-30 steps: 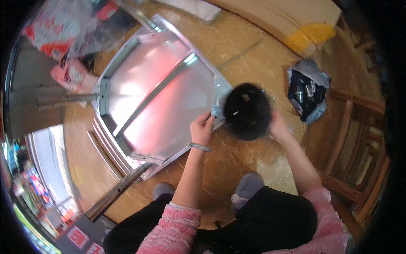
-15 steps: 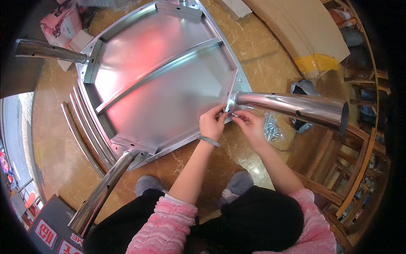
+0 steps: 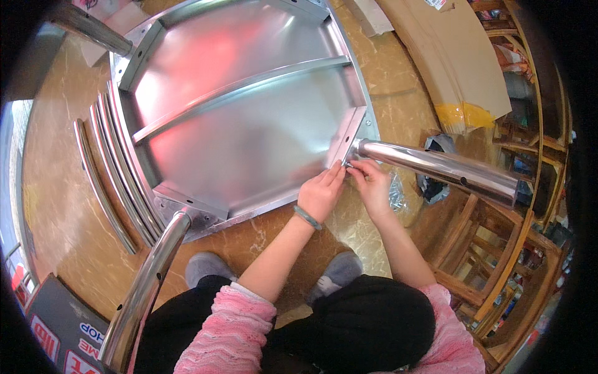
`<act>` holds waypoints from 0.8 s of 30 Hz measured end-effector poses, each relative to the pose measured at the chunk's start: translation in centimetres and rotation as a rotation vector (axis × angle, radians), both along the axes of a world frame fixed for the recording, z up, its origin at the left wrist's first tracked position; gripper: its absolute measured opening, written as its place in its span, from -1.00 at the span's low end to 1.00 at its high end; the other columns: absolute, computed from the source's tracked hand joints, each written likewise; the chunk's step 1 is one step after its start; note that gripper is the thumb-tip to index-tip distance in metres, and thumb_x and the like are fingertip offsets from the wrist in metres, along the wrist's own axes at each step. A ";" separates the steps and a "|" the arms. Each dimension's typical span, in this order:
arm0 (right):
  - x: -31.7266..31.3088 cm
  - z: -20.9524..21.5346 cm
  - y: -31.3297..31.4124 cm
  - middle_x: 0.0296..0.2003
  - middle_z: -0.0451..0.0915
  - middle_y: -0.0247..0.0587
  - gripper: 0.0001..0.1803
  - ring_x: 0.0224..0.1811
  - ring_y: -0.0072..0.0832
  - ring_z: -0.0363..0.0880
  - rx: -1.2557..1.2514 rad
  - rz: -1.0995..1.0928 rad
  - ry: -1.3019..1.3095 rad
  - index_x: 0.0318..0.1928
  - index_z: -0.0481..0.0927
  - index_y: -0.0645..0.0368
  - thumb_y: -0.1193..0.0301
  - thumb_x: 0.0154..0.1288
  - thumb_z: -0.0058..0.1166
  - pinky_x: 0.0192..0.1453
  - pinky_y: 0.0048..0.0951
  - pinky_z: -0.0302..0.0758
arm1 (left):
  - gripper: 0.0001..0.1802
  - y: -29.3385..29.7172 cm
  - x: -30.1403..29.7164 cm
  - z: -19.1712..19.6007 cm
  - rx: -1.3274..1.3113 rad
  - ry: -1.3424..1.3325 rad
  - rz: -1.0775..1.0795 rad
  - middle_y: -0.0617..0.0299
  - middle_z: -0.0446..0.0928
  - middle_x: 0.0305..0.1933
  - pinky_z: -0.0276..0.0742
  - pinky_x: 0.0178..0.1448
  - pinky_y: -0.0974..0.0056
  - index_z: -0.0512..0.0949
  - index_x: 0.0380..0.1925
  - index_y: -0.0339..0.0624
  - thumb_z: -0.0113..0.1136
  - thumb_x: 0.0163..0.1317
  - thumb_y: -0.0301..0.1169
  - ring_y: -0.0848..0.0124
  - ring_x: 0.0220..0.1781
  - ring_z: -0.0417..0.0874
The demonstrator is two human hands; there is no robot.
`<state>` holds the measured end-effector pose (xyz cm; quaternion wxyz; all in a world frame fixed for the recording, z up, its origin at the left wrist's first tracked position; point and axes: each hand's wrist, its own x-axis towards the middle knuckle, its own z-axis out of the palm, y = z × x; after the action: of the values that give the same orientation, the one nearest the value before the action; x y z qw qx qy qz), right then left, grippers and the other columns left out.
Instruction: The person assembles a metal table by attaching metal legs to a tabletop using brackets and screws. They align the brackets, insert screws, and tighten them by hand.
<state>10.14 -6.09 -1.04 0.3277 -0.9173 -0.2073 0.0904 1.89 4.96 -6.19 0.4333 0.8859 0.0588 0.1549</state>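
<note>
An upturned shiny metal tabletop (image 3: 237,149) lies on the floor in front of me, with a bent rib across its middle. At its near right corner, beside a thick chrome leg (image 3: 430,163), both my hands meet. My right hand (image 3: 374,190) pinches a small bolt (image 3: 348,164) between thumb and fingers at the corner bracket (image 3: 349,134). The fingers of my left hand (image 3: 319,194) are pressed together at the bracket's edge, touching near the bolt. Whatever they hold is hidden. Just right of my right hand lies a clear bag of bolts (image 3: 397,192).
More chrome legs stand at the near left (image 3: 146,280) and far left corners (image 3: 93,30). Several curved metal tubes (image 3: 106,181) lie left of the tabletop. Cardboard (image 3: 445,62) is at the far right, and a wooden chair (image 3: 473,249) is at the near right.
My view has shifted slightly, so the tabletop sits a little differently in it. Both hands stay at the same corner, and my left fingers are now straighter and closer to the right fingertips.
</note>
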 end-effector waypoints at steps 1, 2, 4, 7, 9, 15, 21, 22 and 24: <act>0.0 0.0 0.1 -0.42 0.56 -0.16 -0.85 -0.48 -0.43 0.54 -0.017 0.031 -0.029 -0.34 0.58 0.29 0.59 -0.01 0.18 -0.39 -0.51 0.47 | -0.59 0.1 -0.1 -0.1 0.043 -0.021 -0.034 0.11 0.45 0.06 0.55 -0.22 0.29 0.46 -0.09 -0.24 0.08 -0.05 -0.48 0.28 -0.14 0.59; 0.1 0.0 0.1 -0.43 0.55 -0.14 -0.85 -0.48 -0.40 0.54 -0.033 0.061 -0.058 -0.33 0.58 0.29 0.59 -0.01 0.18 -0.38 -0.50 0.47 | -0.58 0.1 -0.2 -0.2 0.061 -0.012 -0.053 0.10 0.44 0.07 0.55 -0.21 0.29 0.45 -0.08 -0.24 0.07 -0.04 -0.48 0.28 -0.12 0.57; 0.3 0.0 0.3 -0.43 0.54 -0.12 -0.85 -0.47 -0.35 0.54 -0.083 0.114 -0.107 -0.34 0.59 0.29 0.58 0.00 0.17 -0.37 -0.47 0.47 | -0.56 0.2 -0.2 -0.5 0.102 -0.005 -0.083 0.09 0.41 0.10 0.55 -0.19 0.31 0.43 -0.05 -0.26 0.05 -0.03 -0.47 0.29 -0.06 0.55; 0.6 0.0 0.5 -0.44 0.52 -0.10 -0.83 -0.44 -0.27 0.53 -0.178 0.168 -0.149 -0.31 0.58 0.28 0.57 0.00 0.16 -0.35 -0.41 0.47 | -0.56 0.3 -0.2 -0.7 0.140 0.018 -0.110 0.06 0.41 0.10 0.55 -0.18 0.30 0.43 -0.04 -0.25 0.02 -0.02 -0.46 0.29 -0.07 0.56; 0.7 0.2 0.5 -0.43 0.51 -0.09 -0.79 -0.40 -0.23 0.53 -0.241 0.185 -0.134 -0.27 0.57 0.28 0.56 0.01 0.14 -0.33 -0.37 0.47 | -0.57 0.3 -0.2 -0.8 0.126 0.014 -0.113 0.05 0.41 0.09 0.55 -0.18 0.30 0.43 -0.04 -0.26 0.01 -0.01 -0.47 0.29 -0.05 0.55; 1.2 1.2 0.4 -0.40 0.50 -0.06 -0.82 -0.35 -0.16 0.52 -0.426 0.376 -0.141 -0.28 0.49 0.27 0.61 0.02 0.05 -0.28 -0.28 0.47 | -0.58 0.1 -0.3 -1.1 0.118 -0.025 -0.081 0.04 0.43 0.07 0.55 -0.16 0.31 0.44 -0.06 -0.28 0.00 -0.01 -0.47 0.29 -0.04 0.55; 1.7 1.4 2.2 -0.48 0.53 -0.03 -0.89 -0.38 -0.22 0.57 -0.877 0.575 -0.162 -0.33 0.42 0.21 0.50 0.07 -0.06 -0.30 -0.31 0.52 | -0.53 0.0 -0.2 -1.3 0.086 -0.055 -0.060 0.03 0.43 0.07 0.56 -0.13 0.30 0.44 -0.02 -0.23 0.02 -0.06 -0.54 0.24 -0.08 0.58; 1.7 1.5 2.5 -0.50 0.54 -0.04 -0.88 -0.38 -0.23 0.58 -0.931 0.555 -0.128 -0.34 0.42 0.21 0.48 0.08 -0.06 -0.30 -0.33 0.52 | -0.53 0.0 -0.2 -1.3 0.084 -0.046 -0.062 0.03 0.43 0.08 0.56 -0.13 0.30 0.43 -0.02 -0.23 0.02 -0.05 -0.53 0.24 -0.08 0.59; 1.8 1.4 2.9 -0.55 0.55 -0.06 -0.87 -0.39 -0.25 0.60 -1.016 0.553 -0.085 -0.34 0.42 0.20 0.43 0.09 -0.06 -0.30 -0.35 0.53 | -0.54 0.0 -0.3 -1.2 0.089 -0.047 -0.059 0.03 0.43 0.08 0.56 -0.13 0.30 0.44 -0.03 -0.23 0.01 -0.05 -0.53 0.24 -0.07 0.58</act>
<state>11.89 -3.22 0.37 -0.1982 -0.8741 -0.3829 0.2238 1.61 4.97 -7.36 0.3991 0.9017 0.0153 0.1654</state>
